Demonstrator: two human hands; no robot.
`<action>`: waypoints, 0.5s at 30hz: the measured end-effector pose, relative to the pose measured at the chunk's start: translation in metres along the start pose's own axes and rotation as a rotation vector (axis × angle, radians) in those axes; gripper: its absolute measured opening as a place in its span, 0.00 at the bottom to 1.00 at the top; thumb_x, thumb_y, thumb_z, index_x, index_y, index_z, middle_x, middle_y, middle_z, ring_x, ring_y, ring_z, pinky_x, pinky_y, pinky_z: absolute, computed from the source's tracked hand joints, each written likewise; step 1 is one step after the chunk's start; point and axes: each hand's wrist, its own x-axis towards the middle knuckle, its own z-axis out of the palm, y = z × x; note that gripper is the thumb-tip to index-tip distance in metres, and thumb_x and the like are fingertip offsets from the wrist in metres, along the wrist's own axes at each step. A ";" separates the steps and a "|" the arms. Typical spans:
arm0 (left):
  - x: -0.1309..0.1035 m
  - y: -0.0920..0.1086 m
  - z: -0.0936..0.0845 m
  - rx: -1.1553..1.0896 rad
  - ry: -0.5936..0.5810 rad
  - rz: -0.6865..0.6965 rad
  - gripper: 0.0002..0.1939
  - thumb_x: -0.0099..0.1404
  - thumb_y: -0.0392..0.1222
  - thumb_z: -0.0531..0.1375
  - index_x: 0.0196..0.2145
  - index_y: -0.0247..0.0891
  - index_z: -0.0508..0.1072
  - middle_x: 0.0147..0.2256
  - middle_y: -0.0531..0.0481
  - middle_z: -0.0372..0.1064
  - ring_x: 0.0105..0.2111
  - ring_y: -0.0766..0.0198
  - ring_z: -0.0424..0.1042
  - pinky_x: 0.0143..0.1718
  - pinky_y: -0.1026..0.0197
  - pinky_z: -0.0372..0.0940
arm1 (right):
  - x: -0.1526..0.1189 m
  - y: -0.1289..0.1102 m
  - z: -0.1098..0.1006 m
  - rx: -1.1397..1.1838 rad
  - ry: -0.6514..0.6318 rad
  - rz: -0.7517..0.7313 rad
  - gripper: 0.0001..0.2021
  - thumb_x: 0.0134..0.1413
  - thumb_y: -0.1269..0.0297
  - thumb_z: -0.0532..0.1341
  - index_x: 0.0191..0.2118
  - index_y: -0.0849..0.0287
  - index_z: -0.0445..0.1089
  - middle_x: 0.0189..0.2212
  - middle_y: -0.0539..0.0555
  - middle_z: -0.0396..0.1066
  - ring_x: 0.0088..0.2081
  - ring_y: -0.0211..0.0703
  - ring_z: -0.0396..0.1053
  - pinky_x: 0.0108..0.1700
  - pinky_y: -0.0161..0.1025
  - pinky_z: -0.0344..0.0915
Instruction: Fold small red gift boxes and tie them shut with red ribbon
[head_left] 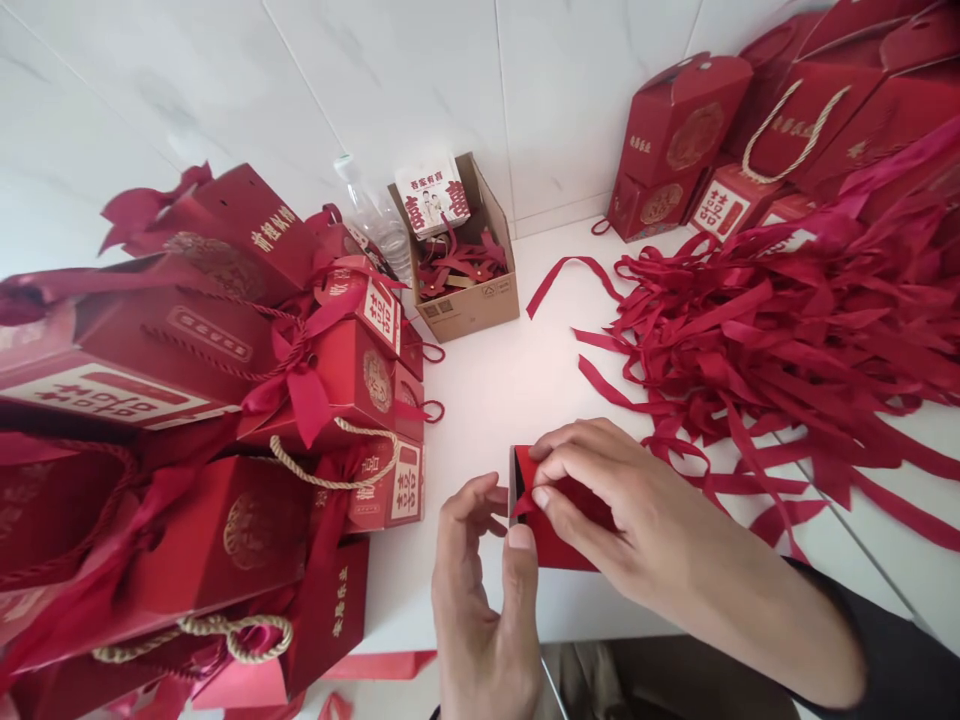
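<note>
A small red box (570,545) lies at the table's front edge, its near-left end showing a pale rim and a dark opening. My right hand (607,490) rests over the box, thumb and forefinger pinched on what looks like a short end of red ribbon (524,503) at that opening. Its other fingers curl over the box and hide much of it. To the left, my left hand (484,590) is open with fingers curved and apart. Its thumb and fingertips are close to the box's pale rim; whether they touch it I cannot tell.
Red gift boxes (262,540) with ribbons and rope handles crowd the left. A loose heap of red ribbons (750,340) covers the right. Behind stand a cardboard box (480,310), a clear plastic bottle (375,215) and more red boxes (675,140) by the wall.
</note>
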 end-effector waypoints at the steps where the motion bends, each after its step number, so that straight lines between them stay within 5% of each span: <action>1: 0.000 0.000 0.000 -0.010 -0.003 -0.007 0.18 0.73 0.55 0.62 0.56 0.46 0.73 0.53 0.45 0.75 0.53 0.55 0.74 0.49 0.57 0.69 | 0.001 0.000 0.000 -0.004 0.007 0.010 0.07 0.72 0.71 0.56 0.40 0.55 0.67 0.44 0.54 0.72 0.49 0.47 0.70 0.52 0.48 0.68; 15: -0.001 0.002 0.002 -0.007 0.014 -0.015 0.17 0.73 0.56 0.62 0.54 0.47 0.74 0.51 0.47 0.75 0.52 0.56 0.73 0.49 0.58 0.68 | 0.003 0.002 0.002 -0.040 0.018 0.060 0.08 0.68 0.73 0.56 0.36 0.55 0.64 0.42 0.54 0.72 0.46 0.48 0.69 0.49 0.49 0.68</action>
